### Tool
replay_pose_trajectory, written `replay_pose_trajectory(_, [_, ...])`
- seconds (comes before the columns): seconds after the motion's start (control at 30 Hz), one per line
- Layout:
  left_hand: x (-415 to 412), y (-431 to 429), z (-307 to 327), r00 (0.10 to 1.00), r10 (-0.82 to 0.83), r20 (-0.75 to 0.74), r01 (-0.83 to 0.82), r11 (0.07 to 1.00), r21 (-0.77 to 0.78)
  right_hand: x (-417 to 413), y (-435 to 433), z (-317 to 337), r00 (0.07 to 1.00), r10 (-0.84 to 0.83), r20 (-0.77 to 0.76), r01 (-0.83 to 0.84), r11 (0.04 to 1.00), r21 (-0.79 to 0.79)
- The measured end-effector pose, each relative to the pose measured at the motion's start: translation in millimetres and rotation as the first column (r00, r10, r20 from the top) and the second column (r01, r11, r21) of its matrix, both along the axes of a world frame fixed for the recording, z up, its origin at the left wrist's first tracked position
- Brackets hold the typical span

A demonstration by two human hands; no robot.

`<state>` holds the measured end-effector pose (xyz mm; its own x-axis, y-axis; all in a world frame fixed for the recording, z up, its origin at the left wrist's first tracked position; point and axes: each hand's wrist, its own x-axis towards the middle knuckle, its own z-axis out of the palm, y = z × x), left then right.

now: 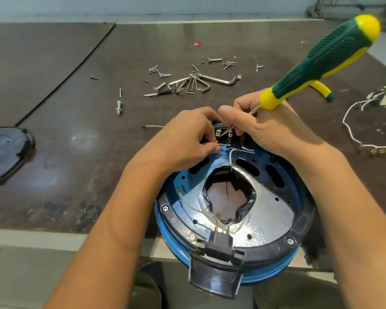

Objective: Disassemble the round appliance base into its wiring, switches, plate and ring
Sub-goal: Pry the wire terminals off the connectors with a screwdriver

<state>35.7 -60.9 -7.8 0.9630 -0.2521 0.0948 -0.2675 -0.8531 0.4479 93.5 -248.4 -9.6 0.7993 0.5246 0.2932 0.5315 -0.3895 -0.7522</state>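
Nearest, overhanging the near table edge: round blue appliance base (181, 179), open side up, black plastic ring (299, 226) round its rim, black socket block (218, 244) at the closest point. Beneath, dark brown worktop (76, 108). Far left on it, black oval cover (5, 152), well apart. Green-and-yellow-handled screwdriver (325, 56) gripped low by right hand (265, 130), fingers curled round the shaft, tip on brass terminals of black switch block (228, 137) at the base's far rim. Left hand (183, 139) pinching that block. Farther back, silver hex keys (210, 80) and scattered screws (161, 72); loose white wire (352, 130) at right.
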Motion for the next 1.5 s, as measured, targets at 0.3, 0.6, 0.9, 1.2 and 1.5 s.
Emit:
replay_pose_trajectory(0.3, [0,-2,3,1.000,-0.009,-0.015,0.009,1.000,0.016,13,-1,-1,0.992,-0.008,-0.125,0.004,0.999,-0.035])
replay_pose_trajectory(0.6, [0,-2,1,0.993,0.097,0.062,-0.093,0.993,-0.073,8,-5,-1,0.990,0.007,-0.142,-0.004,1.000,0.024])
replay_pose_trajectory(0.9, [-1,-17,6,0.989,0.072,0.132,-0.075,0.997,0.016,3,-5,2,0.993,-0.010,-0.116,0.014,0.999,0.034])
replay_pose_trajectory(1.2, [0,-20,9,0.991,0.072,0.113,-0.074,0.997,0.012,-3,-22,7,0.965,0.117,-0.236,-0.079,0.983,0.166])
replay_pose_trajectory(1.5, [-2,-18,4,0.987,0.101,0.122,-0.094,0.994,-0.062,-8,-48,19,0.976,0.158,-0.148,-0.136,0.979,0.150])
